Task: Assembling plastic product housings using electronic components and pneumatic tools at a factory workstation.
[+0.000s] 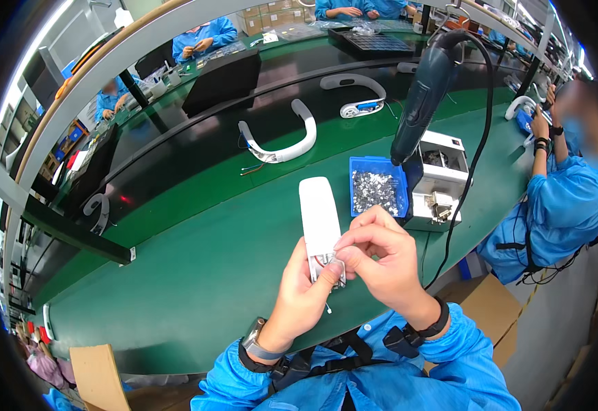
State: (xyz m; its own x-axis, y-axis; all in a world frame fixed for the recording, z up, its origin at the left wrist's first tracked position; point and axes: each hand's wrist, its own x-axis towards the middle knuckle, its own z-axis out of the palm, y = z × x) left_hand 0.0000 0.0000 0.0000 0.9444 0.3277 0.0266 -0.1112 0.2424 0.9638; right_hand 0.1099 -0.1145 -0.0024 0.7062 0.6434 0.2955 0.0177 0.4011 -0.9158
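A long white plastic housing (pixel 320 216) with a rounded far end lies in my left hand (pixel 297 296), whose thumb and fingers close around its near end. That near end is open and shows thin wires, one dark red, and small inner parts; a short wire with a white plug hangs below it. Thumb and forefinger of my right hand (pixel 389 260) are pinched together right at the open end, touching it. What they hold, if anything, is hidden. Just beyond my right hand sits a blue bin (pixel 379 164) of small metal parts.
A dark electric screwdriver (pixel 418 103) hangs over the bin, its cable looping down at right. Beside the bin stands a white boxy device (pixel 455 175). U-shaped white parts (pixel 301 146) with wires lie farther off. At right a co-worker in blue (pixel 552 198) handles a similar part.
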